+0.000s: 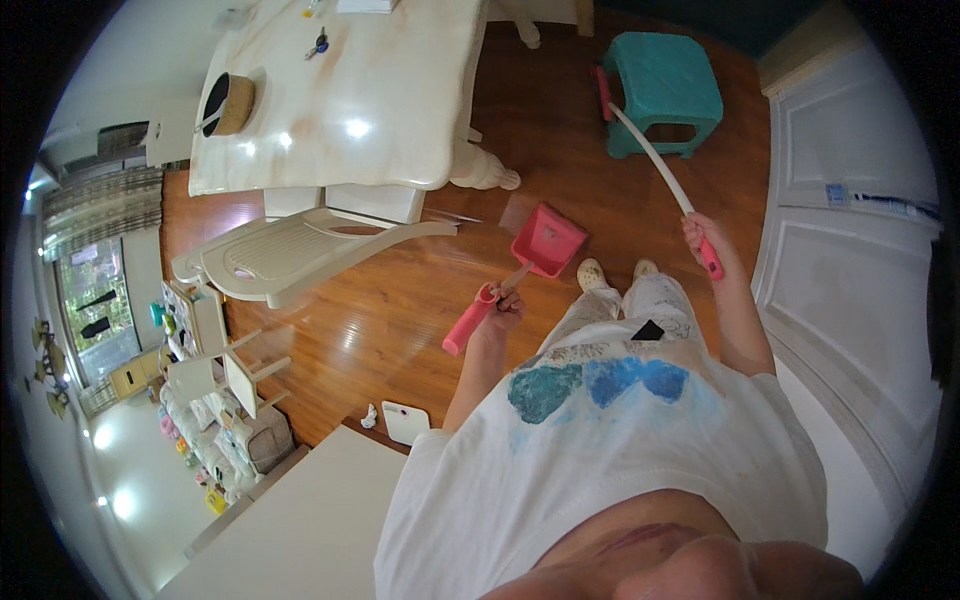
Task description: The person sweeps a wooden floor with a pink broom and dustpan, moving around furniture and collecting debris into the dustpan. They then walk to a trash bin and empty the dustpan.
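Note:
My left hand (508, 309) grips the long handle of a pink dustpan (556, 244), near its pink grip end. The pan lies low over the wood floor, just ahead of my shoes; whether it touches the floor I cannot tell. In my right hand (709, 238) is the pink grip of a broom (654, 151) with a white stick. Its pink head (603, 94) is at the left side of a teal plastic stool (664, 75), partly hidden by it. The bristles cannot be made out.
A marble-topped table (352, 82) stands ahead on the left, bearing a round container (234, 105) and keys (318, 45). A beige plastic chair (285, 255) is beside it. White door panels (840, 277) rise on my right. A white scale (406, 422) lies at left.

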Action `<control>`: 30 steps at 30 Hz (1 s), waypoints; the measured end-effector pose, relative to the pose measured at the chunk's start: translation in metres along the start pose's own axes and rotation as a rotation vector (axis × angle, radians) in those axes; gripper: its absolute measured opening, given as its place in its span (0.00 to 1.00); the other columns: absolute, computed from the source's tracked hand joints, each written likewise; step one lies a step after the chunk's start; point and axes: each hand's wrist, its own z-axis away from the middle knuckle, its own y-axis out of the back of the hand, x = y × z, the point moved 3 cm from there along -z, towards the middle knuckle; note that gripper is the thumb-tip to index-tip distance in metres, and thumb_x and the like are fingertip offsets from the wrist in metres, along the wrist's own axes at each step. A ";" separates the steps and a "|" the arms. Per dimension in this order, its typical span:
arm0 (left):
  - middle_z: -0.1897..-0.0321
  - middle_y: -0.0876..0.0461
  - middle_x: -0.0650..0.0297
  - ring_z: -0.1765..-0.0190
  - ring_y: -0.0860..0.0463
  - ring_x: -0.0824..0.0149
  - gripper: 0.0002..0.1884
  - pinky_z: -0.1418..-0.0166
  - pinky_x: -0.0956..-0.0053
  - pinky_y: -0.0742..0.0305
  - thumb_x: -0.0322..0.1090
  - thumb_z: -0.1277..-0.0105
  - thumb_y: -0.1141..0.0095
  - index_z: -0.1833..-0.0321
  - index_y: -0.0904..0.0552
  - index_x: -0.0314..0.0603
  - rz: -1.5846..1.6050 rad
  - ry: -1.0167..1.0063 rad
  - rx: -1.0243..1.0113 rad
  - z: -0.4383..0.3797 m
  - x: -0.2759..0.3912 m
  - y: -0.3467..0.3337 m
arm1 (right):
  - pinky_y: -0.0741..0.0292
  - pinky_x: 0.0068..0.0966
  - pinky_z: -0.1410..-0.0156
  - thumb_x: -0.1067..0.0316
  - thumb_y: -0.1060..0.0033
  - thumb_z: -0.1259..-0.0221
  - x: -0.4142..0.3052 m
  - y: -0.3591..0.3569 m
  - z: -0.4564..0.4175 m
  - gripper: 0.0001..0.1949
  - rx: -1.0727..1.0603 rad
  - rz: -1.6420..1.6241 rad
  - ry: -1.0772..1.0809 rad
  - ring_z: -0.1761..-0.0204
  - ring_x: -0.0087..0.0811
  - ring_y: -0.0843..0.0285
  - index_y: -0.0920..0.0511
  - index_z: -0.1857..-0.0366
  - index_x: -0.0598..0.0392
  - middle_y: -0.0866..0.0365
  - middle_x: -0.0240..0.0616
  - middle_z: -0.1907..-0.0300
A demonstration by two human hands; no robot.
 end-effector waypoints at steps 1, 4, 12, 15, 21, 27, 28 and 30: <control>0.89 0.33 0.70 0.88 0.43 0.75 0.09 0.79 0.81 0.44 0.38 0.52 0.51 0.86 0.31 0.47 0.006 -0.008 0.007 -0.005 0.003 -0.002 | 0.42 0.06 0.88 0.67 0.51 0.46 -0.004 0.006 -0.002 0.07 0.019 -0.002 0.007 0.88 0.12 0.41 0.34 0.73 0.59 0.36 0.26 0.84; 0.89 0.33 0.70 0.89 0.42 0.75 0.09 0.80 0.81 0.44 0.38 0.52 0.53 0.86 0.31 0.46 0.037 -0.020 -0.072 -0.019 0.013 0.004 | 0.42 0.05 0.88 0.68 0.52 0.46 -0.025 0.009 -0.004 0.07 0.103 0.047 -0.024 0.88 0.10 0.41 0.32 0.71 0.60 0.36 0.25 0.84; 0.88 0.32 0.69 0.90 0.41 0.74 0.06 0.81 0.81 0.44 0.36 0.51 0.56 0.81 0.30 0.45 0.157 -0.115 -0.038 -0.062 0.019 -0.020 | 0.40 0.18 0.88 0.67 0.51 0.49 -0.081 -0.057 -0.055 0.07 0.140 0.865 -0.044 0.90 0.20 0.40 0.32 0.78 0.58 0.35 0.30 0.86; 0.89 0.32 0.69 0.90 0.41 0.74 0.06 0.81 0.81 0.45 0.36 0.50 0.57 0.81 0.30 0.45 0.221 -0.183 -0.014 -0.073 0.021 -0.042 | 0.39 0.21 0.88 0.69 0.53 0.48 -0.107 -0.107 -0.103 0.06 -0.021 1.087 0.046 0.90 0.22 0.38 0.32 0.74 0.60 0.34 0.33 0.86; 0.89 0.33 0.71 0.89 0.42 0.77 0.12 0.80 0.82 0.45 0.37 0.49 0.53 0.69 0.28 0.33 0.204 -0.298 0.072 -0.077 0.024 -0.040 | 0.36 0.25 0.87 0.71 0.54 0.47 -0.141 -0.221 -0.279 0.16 -0.065 1.389 0.301 0.88 0.27 0.35 0.33 0.53 0.49 0.33 0.34 0.84; 0.91 0.34 0.70 0.91 0.43 0.77 0.12 0.82 0.83 0.47 0.35 0.48 0.55 0.68 0.30 0.31 0.305 -0.358 0.185 -0.079 0.020 -0.060 | 0.28 0.35 0.61 0.69 0.61 0.44 -0.148 -0.273 -0.434 0.18 -0.106 1.828 0.421 0.63 0.44 0.25 0.37 0.47 0.56 0.27 0.52 0.59; 0.91 0.34 0.70 0.91 0.43 0.77 0.13 0.82 0.83 0.47 0.35 0.48 0.55 0.67 0.30 0.30 0.300 -0.377 0.200 -0.078 0.020 -0.055 | 0.29 0.36 0.58 0.69 0.61 0.44 -0.137 -0.255 -0.446 0.19 -0.115 1.834 0.463 0.60 0.45 0.27 0.38 0.47 0.56 0.28 0.52 0.57; 0.91 0.34 0.70 0.91 0.43 0.77 0.14 0.82 0.83 0.47 0.35 0.48 0.54 0.66 0.29 0.28 0.302 -0.391 0.252 -0.070 0.016 -0.048 | 0.31 0.36 0.52 0.70 0.61 0.44 -0.117 -0.209 -0.450 0.20 -0.121 1.847 0.532 0.54 0.48 0.30 0.40 0.45 0.56 0.30 0.52 0.54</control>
